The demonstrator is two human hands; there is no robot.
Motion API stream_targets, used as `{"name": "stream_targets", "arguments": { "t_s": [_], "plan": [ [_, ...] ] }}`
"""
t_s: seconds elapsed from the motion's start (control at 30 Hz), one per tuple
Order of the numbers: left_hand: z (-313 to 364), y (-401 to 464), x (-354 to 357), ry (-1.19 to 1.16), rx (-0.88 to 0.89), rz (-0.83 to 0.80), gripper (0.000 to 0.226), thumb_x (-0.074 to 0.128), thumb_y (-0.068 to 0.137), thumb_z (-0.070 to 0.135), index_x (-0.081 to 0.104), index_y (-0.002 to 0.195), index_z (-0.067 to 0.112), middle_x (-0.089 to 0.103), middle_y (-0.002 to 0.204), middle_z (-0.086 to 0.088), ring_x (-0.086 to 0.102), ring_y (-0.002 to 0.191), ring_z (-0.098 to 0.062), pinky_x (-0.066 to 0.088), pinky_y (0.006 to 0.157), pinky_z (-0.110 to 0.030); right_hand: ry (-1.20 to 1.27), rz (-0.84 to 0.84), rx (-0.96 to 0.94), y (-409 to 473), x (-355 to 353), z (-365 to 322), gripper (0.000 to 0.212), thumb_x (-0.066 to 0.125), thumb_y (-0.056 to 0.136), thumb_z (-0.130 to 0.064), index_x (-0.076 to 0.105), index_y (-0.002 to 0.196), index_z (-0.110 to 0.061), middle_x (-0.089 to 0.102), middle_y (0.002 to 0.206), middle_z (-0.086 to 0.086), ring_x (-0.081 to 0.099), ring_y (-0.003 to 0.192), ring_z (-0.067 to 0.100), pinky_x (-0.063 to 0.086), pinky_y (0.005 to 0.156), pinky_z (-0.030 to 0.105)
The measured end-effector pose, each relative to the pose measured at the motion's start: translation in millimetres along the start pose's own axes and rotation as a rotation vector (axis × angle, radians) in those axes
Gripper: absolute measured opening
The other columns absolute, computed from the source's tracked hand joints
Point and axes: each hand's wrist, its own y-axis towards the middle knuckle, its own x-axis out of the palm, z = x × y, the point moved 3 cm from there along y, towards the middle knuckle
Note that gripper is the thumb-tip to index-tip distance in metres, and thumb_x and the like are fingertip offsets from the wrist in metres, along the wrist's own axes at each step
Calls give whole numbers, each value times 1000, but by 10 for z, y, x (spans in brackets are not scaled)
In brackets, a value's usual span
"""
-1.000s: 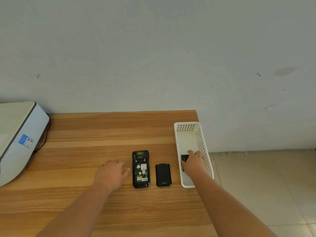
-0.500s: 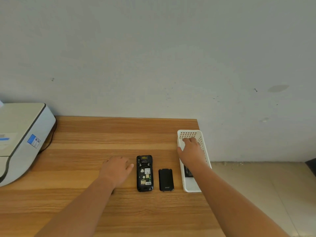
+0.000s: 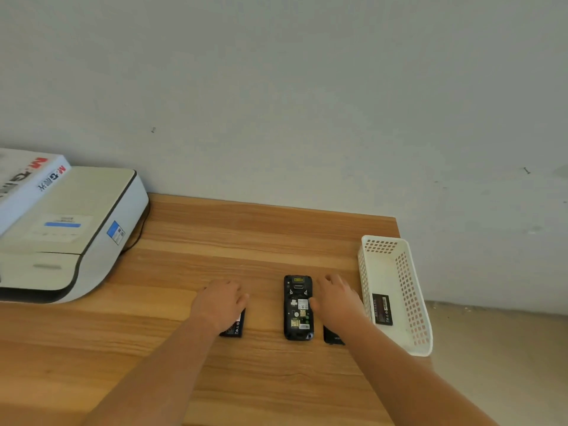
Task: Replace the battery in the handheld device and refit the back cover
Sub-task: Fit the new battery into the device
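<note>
The black handheld device (image 3: 297, 307) lies back-up on the wooden table with its battery bay bare, labels showing. My left hand (image 3: 219, 305) rests flat over a black battery (image 3: 235, 328) just left of the device; only the battery's near end shows. My right hand (image 3: 336, 299) lies with relaxed fingers to the right of the device, thumb at its right edge, covering most of the black back cover (image 3: 333, 337). A second battery (image 3: 381, 309) lies inside the white basket (image 3: 410, 302).
The basket stands at the table's right edge, with floor beyond it. A white printer (image 3: 67, 235) with a box (image 3: 24, 182) on top fills the back left, its cable running behind. Bare wooden table (image 3: 246, 235) stretches to the wall.
My right hand has come out of the basket and moved left to the device and back cover. A battery stays in the basket. The view has swung left.
</note>
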Motion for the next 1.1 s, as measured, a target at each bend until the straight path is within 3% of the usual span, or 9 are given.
{"name": "stream_targets", "arguments": {
  "t_s": [0.1, 0.23, 0.4, 0.57, 0.77, 1.1],
  "plan": [
    [-137, -5, 101, -2, 0, -1, 40, 35, 98, 47, 56, 121, 22, 62, 118, 2, 54, 107, -19, 45, 91, -36, 7, -39, 12, -43, 140, 31, 49, 52, 92, -39, 41, 137, -23, 44, 138, 4, 43, 126, 23, 39, 103, 40],
    [-234, 21, 216, -3, 26, -40, 43, 42, 97, 46, 48, 135, 25, 55, 131, 2, 48, 119, -20, 42, 99, -38, 9, -62, 33, -76, 242, 69, 52, 52, 92, -40, 40, 139, -23, 40, 144, 3, 39, 130, 22, 36, 107, 41],
    [-210, 44, 362, 104, 140, -150, 65, 60, 89, 43, 35, 145, 24, 35, 150, 1, 32, 136, -22, 31, 111, -42, 3, -70, 34, -96, 280, 67, 49, 51, 93, -42, 41, 137, -24, 42, 140, 3, 40, 128, 23, 36, 105, 39],
    [-211, 19, 521, 202, 186, -195, 82, 71, 83, 29, 25, 150, 26, 25, 155, 2, 26, 141, -23, 26, 114, -43, 5, -58, 34, -111, 274, 58, 48, 52, 93, -39, 41, 137, -23, 42, 141, 3, 41, 128, 25, 35, 106, 40],
    [-206, -24, 599, 158, 169, -108, 78, 68, 86, 16, 23, 150, 26, 25, 156, -1, 29, 141, -23, 27, 115, -43, 3, -61, 33, -87, 281, 103, 51, 53, 93, -39, 40, 140, -23, 38, 146, 3, 39, 132, 24, 35, 109, 42],
    [-145, 44, 368, 20, 188, -55, 81, 69, 84, 27, 22, 150, 26, 32, 153, 1, 36, 136, -20, 30, 113, -37, 28, -48, 32, -96, 258, 177, 50, 51, 92, -40, 42, 138, -24, 38, 146, 2, 39, 132, 22, 38, 107, 43]
  ]
}}
